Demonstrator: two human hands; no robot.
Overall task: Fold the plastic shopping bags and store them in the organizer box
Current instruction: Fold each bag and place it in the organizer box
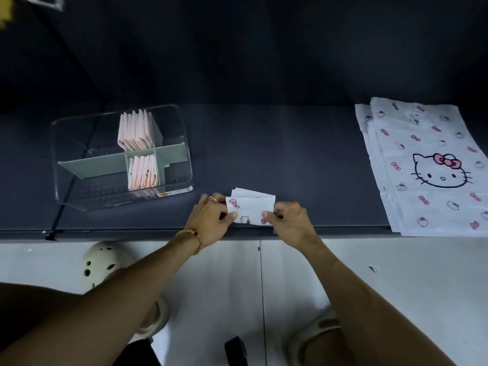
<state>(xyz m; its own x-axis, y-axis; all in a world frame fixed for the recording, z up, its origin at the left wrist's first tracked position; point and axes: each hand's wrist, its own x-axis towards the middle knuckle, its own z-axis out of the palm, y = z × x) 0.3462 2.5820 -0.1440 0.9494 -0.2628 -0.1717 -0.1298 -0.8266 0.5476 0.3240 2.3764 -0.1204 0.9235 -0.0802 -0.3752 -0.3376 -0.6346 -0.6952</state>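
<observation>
A white plastic bag with cat and pink bow prints, folded into a small rectangle [252, 207], lies at the front edge of the dark table [290, 154]. My left hand [211, 219] pinches its left end and my right hand [289, 220] pinches its right end. The clear organizer box [79, 128] with grey-green dividers stands to the left. Folded pink bags [136, 132] fill its back middle compartment, and more folded pink bags [143, 171] fill the front middle one. A stack of flat, unfolded printed bags [425, 165] lies on the right of the table.
A dark wall rises behind the table. A thin black rod [71, 165] slants across the box down to the table's front edge. Below are a white tiled floor, my feet in pale clogs [104, 260], and a small black object [236, 350].
</observation>
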